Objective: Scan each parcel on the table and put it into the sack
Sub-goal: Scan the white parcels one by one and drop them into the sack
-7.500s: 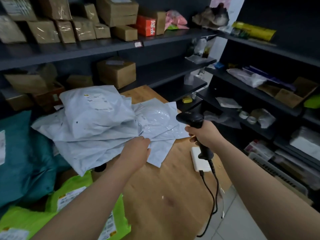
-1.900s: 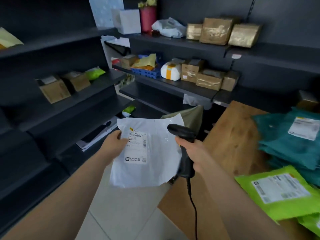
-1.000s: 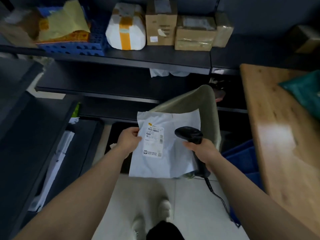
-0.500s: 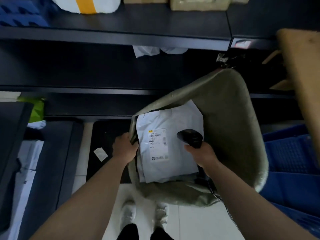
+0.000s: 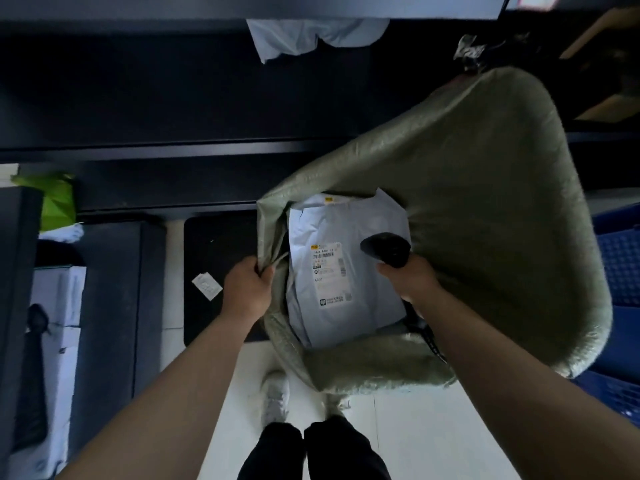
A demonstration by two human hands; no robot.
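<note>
A: Head view, looking down: where is the white parcel (image 5: 332,317)?
B: Inside the open mouth of the green woven sack (image 5: 485,202), label (image 5: 329,271) up, with 1 more pale mailer (image 5: 346,202) showing behind it.
A: And the hands?
B: The left hand (image 5: 247,289) pinches the sack's rim with curled fingers. The right hand (image 5: 412,282) is wrapped round the black barcode scanner (image 5: 386,249), over the parcel's right edge.

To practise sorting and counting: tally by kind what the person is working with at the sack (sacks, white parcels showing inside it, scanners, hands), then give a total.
Sack: 1
White parcels: 2
Scanner: 1
Hands: 2, left hand and right hand
Total: 6
</note>
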